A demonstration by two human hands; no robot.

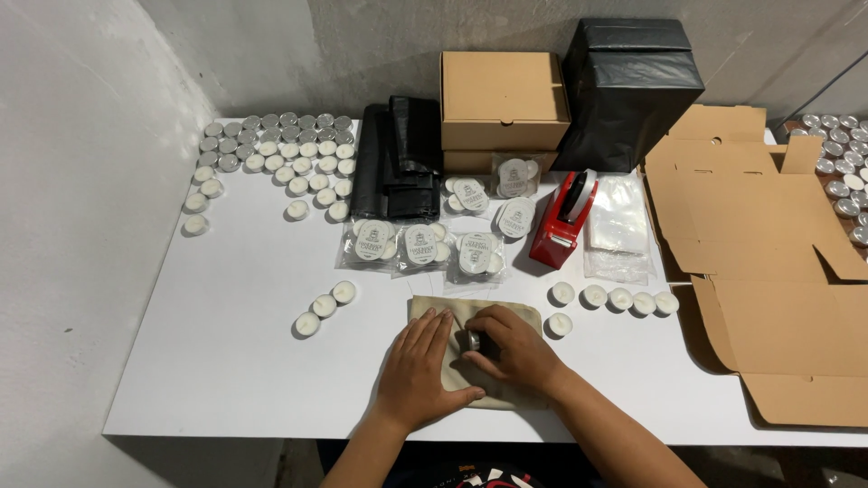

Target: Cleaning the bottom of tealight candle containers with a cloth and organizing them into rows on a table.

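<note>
Both my hands are down near the bottom centre of the frame, on a small beige cloth pouch (pixel 475 348) lying flat on the white worktop (pixel 226 361). My left hand (pixel 418 366) is spread out, palm pressing the pouch down, not gripping anything. My right hand (pixel 517 348) is curled around a tealight (pixel 474 339) in a silver cup, pinching it right at the pouch.

Just right of the pouch sits one loose tealight (pixel 560 324), and above it a short row of four (pixel 615 297). To the left there's a diagonal trio of tealights (pixel 325 307). Above my hands are clear bagged packs of tealights (pixel 420 244) with round labels. Further up the frame: a pile of black bags (pixel 398 158), a closed cardboard box (pixel 502 99), a big black bag (pixel 628 86) and a red tape dispenser (pixel 562 220) beside a stack of clear plastic bags (pixel 617 226). Upper left is a big cluster of tealights (pixel 276 149). On the right edge lies a flattened, unfolded cardboard box (pixel 778 271).
</note>
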